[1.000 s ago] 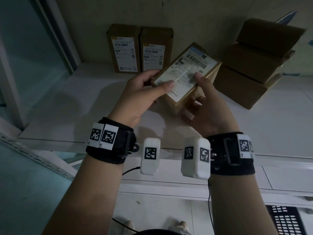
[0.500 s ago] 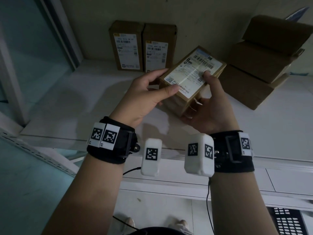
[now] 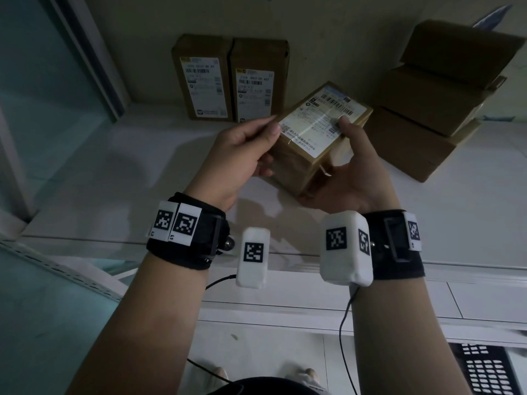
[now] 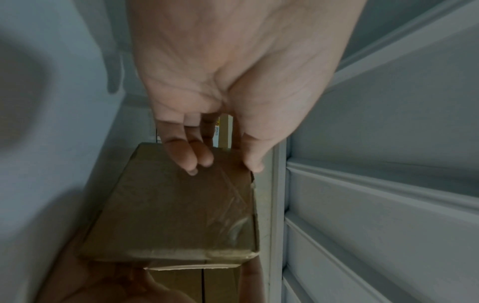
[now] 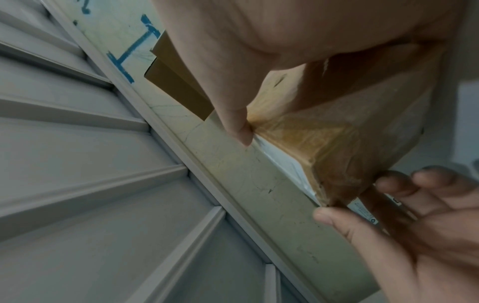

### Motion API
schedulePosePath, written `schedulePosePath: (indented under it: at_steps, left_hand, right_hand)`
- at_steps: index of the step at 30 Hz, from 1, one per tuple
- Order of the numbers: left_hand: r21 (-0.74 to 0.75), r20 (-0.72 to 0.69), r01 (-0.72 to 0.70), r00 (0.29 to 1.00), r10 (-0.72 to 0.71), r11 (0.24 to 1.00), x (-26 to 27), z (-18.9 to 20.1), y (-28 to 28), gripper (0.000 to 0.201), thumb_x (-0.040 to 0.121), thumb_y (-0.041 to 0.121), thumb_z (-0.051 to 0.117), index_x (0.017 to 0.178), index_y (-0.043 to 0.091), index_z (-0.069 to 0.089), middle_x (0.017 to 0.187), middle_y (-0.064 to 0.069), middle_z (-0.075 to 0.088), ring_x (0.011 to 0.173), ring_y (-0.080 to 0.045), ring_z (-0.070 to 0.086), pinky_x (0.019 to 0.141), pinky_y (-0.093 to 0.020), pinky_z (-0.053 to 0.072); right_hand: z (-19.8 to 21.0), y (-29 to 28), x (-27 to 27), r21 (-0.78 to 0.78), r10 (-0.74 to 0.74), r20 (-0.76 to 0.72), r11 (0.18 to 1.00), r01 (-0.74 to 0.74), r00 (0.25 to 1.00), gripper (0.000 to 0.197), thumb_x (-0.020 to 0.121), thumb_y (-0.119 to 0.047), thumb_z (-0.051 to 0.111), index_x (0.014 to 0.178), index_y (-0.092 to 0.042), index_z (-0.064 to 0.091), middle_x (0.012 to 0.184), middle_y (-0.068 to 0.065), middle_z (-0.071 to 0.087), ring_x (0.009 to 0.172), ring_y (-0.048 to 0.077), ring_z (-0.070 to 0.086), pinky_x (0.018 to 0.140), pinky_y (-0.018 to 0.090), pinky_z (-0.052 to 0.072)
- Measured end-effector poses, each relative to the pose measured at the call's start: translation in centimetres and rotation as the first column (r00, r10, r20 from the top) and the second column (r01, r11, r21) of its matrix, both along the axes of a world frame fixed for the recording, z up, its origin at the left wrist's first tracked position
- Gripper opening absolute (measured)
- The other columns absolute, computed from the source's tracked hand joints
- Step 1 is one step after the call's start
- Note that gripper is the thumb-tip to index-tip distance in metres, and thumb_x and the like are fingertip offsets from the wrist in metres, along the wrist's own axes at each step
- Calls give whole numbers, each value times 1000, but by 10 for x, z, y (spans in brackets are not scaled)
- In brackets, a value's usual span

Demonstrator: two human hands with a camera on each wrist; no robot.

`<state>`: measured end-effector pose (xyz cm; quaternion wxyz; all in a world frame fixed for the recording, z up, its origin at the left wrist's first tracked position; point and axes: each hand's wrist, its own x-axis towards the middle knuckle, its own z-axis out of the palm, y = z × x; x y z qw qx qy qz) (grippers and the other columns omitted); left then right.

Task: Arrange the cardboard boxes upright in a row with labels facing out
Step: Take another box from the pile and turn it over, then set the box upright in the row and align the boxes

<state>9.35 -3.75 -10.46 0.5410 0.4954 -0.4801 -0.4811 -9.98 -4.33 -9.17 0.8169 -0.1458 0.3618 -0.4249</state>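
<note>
Two brown cardboard boxes [image 3: 201, 78] [image 3: 258, 81] stand upright side by side against the back wall, white labels facing me. A third labelled box [image 3: 316, 132] is held tilted above the white shelf [image 3: 142, 172], label up. My left hand [image 3: 245, 149] grips its left corner, thumb on the label edge and fingers beneath [image 4: 191, 155]. My right hand [image 3: 348, 166] holds its right side, thumb on the label and palm under it. The wrist views show the box's taped underside [image 4: 176, 207] and its taped corner [image 5: 344, 141].
A stack of larger plain cardboard boxes [image 3: 433, 104] with an open flap sits at the back right of the shelf. A glass panel and frame [image 3: 57, 81] bound the left side. Bare shelf lies in front of the standing boxes.
The held box has moved slightly away from me toward the standing boxes. My left thumb has shifted from lying across the label to its left corner.
</note>
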Motion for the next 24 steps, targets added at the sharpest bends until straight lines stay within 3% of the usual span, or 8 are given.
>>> schedulePosePath:
  at_steps: [6, 10, 13, 16, 19, 21, 22, 24]
  left_hand:
    - [-11, 3, -28, 1000, 28, 1000, -4, 1, -5, 30, 103, 31, 68, 130, 20, 75, 106, 0, 72, 78, -11, 61, 65, -28, 57]
    - [-8, -58, 24, 998, -25, 1000, -3, 9, -7, 18, 100, 24, 72, 116, 18, 78, 106, -4, 72, 77, -12, 60, 64, -28, 54]
    - [-13, -63, 66, 996, -67, 998, 0, 16, -12, 19, 98, 23, 71, 115, 19, 77, 108, -7, 74, 83, -15, 65, 66, -28, 53]
    - [1, -74, 66, 995, -66, 998, 1, 23, -22, 19, 101, 24, 67, 118, 20, 75, 108, -7, 77, 90, -19, 69, 67, -28, 52]
    - [40, -175, 56, 983, -48, 998, 0, 29, -35, 15, 104, 23, 64, 114, 16, 72, 106, -8, 76, 85, -19, 70, 68, -29, 54]
    - [87, -268, 47, 963, -22, 995, -1, 32, -45, 18, 104, 23, 62, 116, 12, 71, 106, -10, 76, 88, -21, 72, 78, -33, 59]
    - [122, -306, 35, 952, 4, 992, -1, 32, -50, 24, 104, 23, 61, 122, 9, 70, 108, -11, 76, 92, -23, 74, 85, -36, 61]
    - [198, -301, -5, 951, 66, 980, 3, 32, -63, 34, 104, 26, 60, 132, 9, 66, 115, -12, 77, 103, -27, 75, 101, -43, 54]
  right_hand:
    - [-9, -4, -2, -52, 42, 121, 998, -36, 992, 80, 93, -63, 68, 153, -11, 56, 144, 20, 68, 136, 41, 63, 123, 58, 39]
    - [-4, -7, -4, -115, -68, 5, 991, 68, 998, 74, 93, -52, 71, 146, -2, 60, 140, 22, 70, 127, 41, 71, 111, 56, 53]
    - [8, -13, -9, -231, -164, -75, 963, 143, 984, 61, 94, -39, 72, 145, -7, 63, 140, 19, 71, 125, 39, 72, 105, 59, 56]
    - [21, -19, -13, -351, -173, -100, 927, 128, 980, 49, 102, -29, 63, 147, -12, 61, 137, 16, 73, 122, 36, 74, 97, 53, 62]
    - [27, -29, -15, -408, -175, -121, 906, 112, 977, 44, 102, -24, 63, 145, -13, 62, 137, 15, 74, 126, 36, 72, 112, 62, 51]
    - [29, -37, -16, -413, -148, -158, 908, 71, 976, 35, 102, -18, 65, 137, -12, 65, 127, 13, 79, 120, 33, 76, 109, 61, 55]
    - [30, -41, -16, -401, -138, -184, 915, 54, 973, 32, 101, -14, 67, 133, -11, 66, 121, 12, 81, 114, 31, 78, 99, 56, 62]
    - [31, -51, -17, -372, -148, -242, 927, 50, 959, 46, 91, -8, 75, 136, -8, 65, 124, 14, 79, 117, 33, 76, 84, 50, 67]
